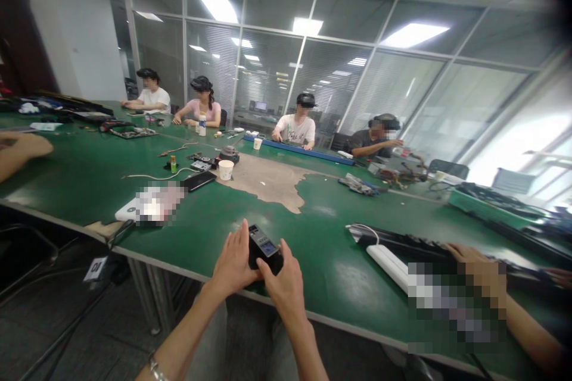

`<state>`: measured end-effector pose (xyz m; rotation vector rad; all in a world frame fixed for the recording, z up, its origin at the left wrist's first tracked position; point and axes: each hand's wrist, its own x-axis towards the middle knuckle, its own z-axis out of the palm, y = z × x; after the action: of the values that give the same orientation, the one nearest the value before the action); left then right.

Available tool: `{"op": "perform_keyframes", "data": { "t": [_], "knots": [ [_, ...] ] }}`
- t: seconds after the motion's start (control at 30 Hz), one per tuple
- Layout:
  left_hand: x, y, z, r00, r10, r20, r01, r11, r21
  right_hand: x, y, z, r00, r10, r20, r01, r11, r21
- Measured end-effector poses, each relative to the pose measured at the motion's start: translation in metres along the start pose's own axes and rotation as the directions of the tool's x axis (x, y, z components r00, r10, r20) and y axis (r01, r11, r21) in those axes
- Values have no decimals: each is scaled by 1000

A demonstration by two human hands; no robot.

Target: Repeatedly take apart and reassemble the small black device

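Your left hand (233, 259) and right hand (282, 271) clasp the black device (263, 242) between them, by the near edge of the desk (330, 286); should either slacken, it could slip toward the floor (44, 345)

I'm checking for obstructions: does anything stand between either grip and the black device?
Nothing visible does. The left grip and right grip are cupped directly around the black device, near the front edge of the green table.
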<state>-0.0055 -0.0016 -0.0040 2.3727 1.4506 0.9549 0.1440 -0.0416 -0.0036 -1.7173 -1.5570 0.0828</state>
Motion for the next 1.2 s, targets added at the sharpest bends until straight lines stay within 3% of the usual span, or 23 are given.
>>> {"op": "perform_keyframes", "data": {
  "t": [0.2,0.6,0.87,1.0,1.2],
  "knots": [
    [0,-2,2,1000,13,27,-13,1000,20,-11,4,7,995,-74,-67,76,997,33],
    [0,-1,-1,1000,17,-16,-17,1000,-14,-2,-2,0,997,47,-57,-36,985,170],
    [2,-5,4,999,-41,-28,40,998,-47,19,-9,-18,992,82,-101,-38,926,377],
    [2,-7,8,998,-60,1,60,998,5,32,2,-24,981,150,-124,-72,870,488],
    [3,-9,12,998,-53,20,52,996,70,39,31,-12,978,184,-96,-125,889,440]
  ]
}}
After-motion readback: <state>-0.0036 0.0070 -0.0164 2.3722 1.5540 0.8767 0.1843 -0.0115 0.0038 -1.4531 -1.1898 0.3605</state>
